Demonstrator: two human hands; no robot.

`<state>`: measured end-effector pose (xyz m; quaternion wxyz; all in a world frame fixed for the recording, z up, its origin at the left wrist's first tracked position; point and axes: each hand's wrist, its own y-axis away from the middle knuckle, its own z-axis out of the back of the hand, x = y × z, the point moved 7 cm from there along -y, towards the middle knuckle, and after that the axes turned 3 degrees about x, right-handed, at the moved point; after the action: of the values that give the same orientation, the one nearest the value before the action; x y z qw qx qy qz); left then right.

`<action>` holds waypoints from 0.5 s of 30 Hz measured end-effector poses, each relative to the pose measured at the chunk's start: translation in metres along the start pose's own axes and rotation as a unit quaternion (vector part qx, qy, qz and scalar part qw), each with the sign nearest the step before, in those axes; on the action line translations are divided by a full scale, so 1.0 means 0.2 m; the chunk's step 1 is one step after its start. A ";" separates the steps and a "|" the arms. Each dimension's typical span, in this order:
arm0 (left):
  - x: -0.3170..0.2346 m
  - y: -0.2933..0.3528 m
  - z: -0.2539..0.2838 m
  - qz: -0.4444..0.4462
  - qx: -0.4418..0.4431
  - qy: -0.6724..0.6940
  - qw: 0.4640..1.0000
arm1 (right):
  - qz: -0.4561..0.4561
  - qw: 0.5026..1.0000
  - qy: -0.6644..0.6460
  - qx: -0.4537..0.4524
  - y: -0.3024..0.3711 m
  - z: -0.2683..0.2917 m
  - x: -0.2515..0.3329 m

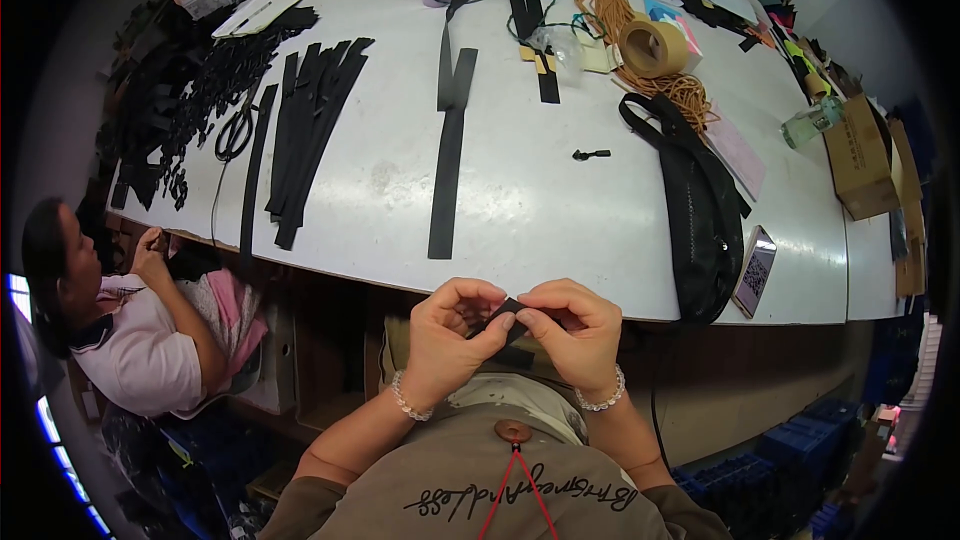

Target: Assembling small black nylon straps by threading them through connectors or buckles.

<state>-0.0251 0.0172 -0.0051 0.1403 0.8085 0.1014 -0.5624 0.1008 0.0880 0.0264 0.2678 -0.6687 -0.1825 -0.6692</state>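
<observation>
A big white table (560,210) takes most of the room in front of the person, and its near edge runs just above the two hands. On its right side lies a black bag (700,210) with a long strap, reaching over the near edge, and just beside it, to the right, a phone (756,270) lies flat. On the left part there is a bundle of long black strips (310,130), and one long black strip (450,155) lies alone in the middle, pointing toward the hands. Further left is a heap of small black cut pieces (200,90), with black scissors (235,130) next to it. At the far side stands a roll of brown tape (652,47), touching a pile of orange-brown cord (685,90). A brown cardboard box (860,155) stands at the right edge. Another person (130,330) in a pale shirt sits low at the left, under the table's edge, with hands busy by the face.

Below the table edge, near the body, the left hand (445,340) and the right hand (575,335) meet. Both wear a bead bracelet on the wrist. Between them is a small black strap piece (505,312), pinched by thumb and fingers of each hand; the fingers are closed narrow on it, the left from the left end and the right from the right end.
</observation>
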 end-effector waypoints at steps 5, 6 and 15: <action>0.00 0.01 -0.02 -0.017 0.005 -0.019 1.000 | 0.001 0.989 -0.121 -0.081 0.06 0.00 -0.09; 0.00 0.01 -0.03 -0.011 0.006 -0.024 1.000 | 0.000 0.989 -0.121 -0.080 0.06 -0.01 -0.09; 0.00 0.01 -0.03 -0.075 -0.013 -0.087 0.993 | -0.003 0.973 -0.173 -0.154 0.10 -0.04 -0.11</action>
<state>-0.0190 0.0181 -0.0018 0.1163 0.7449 0.1569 -0.6379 0.1049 0.0698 0.0014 0.1240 -0.8067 -0.1232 -0.5645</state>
